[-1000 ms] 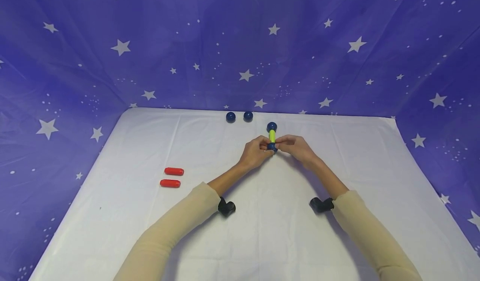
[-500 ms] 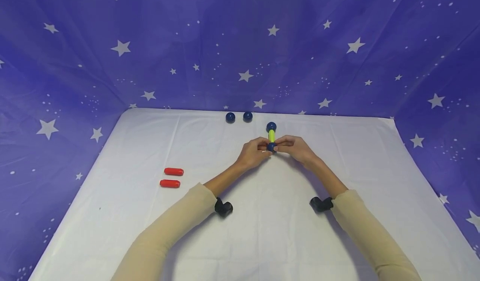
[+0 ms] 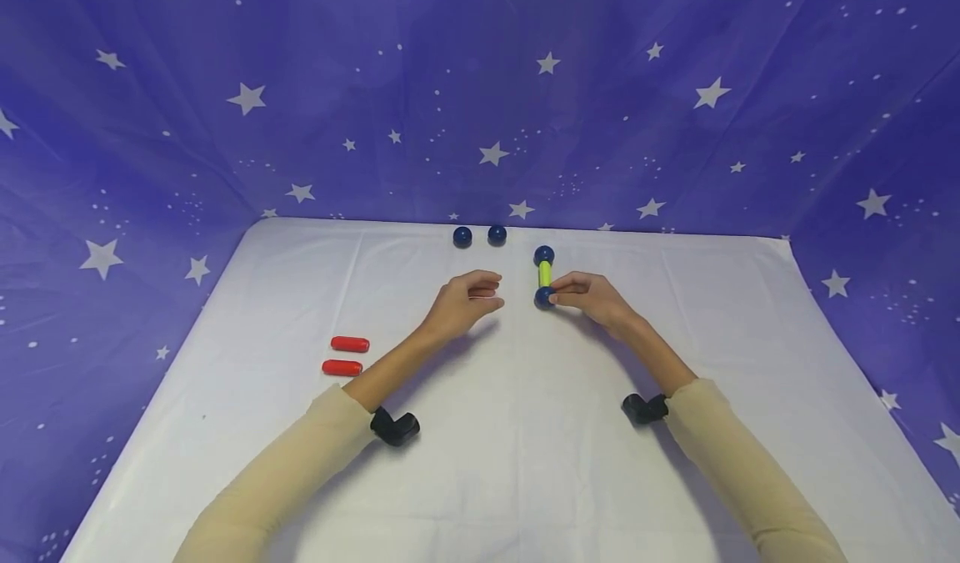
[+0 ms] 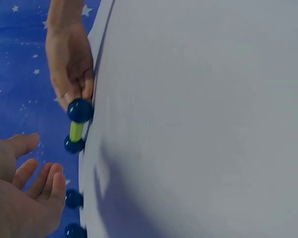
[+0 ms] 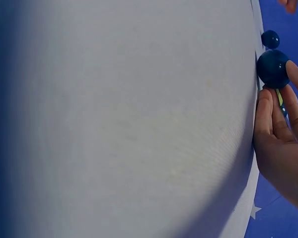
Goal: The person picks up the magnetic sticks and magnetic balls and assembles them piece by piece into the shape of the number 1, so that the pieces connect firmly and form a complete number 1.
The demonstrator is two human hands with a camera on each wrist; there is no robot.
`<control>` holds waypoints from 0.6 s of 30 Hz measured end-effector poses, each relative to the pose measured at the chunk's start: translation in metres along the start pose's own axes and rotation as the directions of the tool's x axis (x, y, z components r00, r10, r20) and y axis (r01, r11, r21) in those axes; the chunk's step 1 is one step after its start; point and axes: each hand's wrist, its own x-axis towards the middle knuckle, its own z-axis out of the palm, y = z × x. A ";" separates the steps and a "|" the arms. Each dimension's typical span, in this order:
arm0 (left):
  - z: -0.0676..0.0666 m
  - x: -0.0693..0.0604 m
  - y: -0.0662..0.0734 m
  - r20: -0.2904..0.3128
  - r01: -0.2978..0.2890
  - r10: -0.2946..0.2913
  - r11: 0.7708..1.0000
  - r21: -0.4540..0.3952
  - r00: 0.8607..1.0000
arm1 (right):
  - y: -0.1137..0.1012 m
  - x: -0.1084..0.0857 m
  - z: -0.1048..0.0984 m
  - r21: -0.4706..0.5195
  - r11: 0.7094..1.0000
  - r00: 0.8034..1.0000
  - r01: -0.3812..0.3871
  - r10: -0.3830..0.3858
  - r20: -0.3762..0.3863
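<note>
A yellow-green rod [image 3: 545,274] joins two dark blue balls, a near ball [image 3: 543,298] and a far ball [image 3: 543,254], in a dumbbell shape lying on the table. My right hand [image 3: 596,303] pinches the near ball between thumb and fingers, as the right wrist view also shows with the ball [image 5: 273,69] against the thumb. Left of this piece, my left hand [image 3: 463,304] hovers with its fingers spread and nothing in them. In the left wrist view the left hand [image 4: 27,196] is apart from the balls.
Two loose blue balls, one [image 3: 462,237] left of the other [image 3: 497,235], sit near the table's back edge. Two red rods, an upper [image 3: 350,344] and a lower [image 3: 342,368], lie at the left. A starry purple cloth [image 3: 390,87] rises behind the white table [image 3: 525,446].
My left hand has let go of the near ball and moved left, away from the dumbbell piece. The right hand stays in place, pinching the near ball.
</note>
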 end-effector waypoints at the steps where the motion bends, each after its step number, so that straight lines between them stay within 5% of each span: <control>1: -0.005 -0.003 -0.001 -0.007 0.002 -0.002 1.000 0.000 1.000 | 0.000 0.000 0.000 0.001 1.000 1.000 -0.001 0.001 0.002; 14: -0.090 -0.055 -0.018 -0.118 -0.039 0.049 0.995 0.087 0.992 | -0.001 0.000 0.000 0.012 1.000 1.000 0.001 -0.001 0.009; 18: -0.120 -0.074 -0.025 -0.101 0.000 0.014 0.989 0.145 0.995 | -0.001 -0.001 0.000 0.010 1.000 1.000 -0.002 0.002 0.016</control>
